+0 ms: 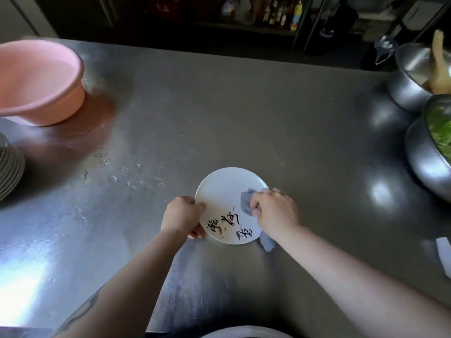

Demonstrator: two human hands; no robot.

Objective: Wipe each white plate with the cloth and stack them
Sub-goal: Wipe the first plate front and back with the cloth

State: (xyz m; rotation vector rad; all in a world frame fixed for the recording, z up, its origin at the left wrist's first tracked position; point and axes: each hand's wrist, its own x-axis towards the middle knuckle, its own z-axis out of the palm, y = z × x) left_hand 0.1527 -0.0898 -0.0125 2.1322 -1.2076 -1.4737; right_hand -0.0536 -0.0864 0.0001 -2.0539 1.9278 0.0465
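- White plate [225,191] near the front-centre of the steel counter [268,118]; black brush-script characters and small reddish leaf marks along its near edge.
- Left hand [181,215] grips the plate's left rim, thumb on top, fingers curled underneath. Cannot tell whether the plate lies flat on the counter or is lifted slightly.
- Right hand [275,211] bunches a grey-blue cloth [247,201] in curled fingers and presses it onto the plate's right side; a tail of the cloth hangs out below the wrist, past the plate's near-right edge.
- Stack of plates [9,172] at the far left edge, only partly in view, well apart from the held plate.
- Pink basin [39,81] at back left; water droplets [127,176] scattered on the counter between basin and plate.
- Two metal bowls at the right edge: the back bowl [410,89] with something pale in it, the front bowl [424,157] with green leaves.
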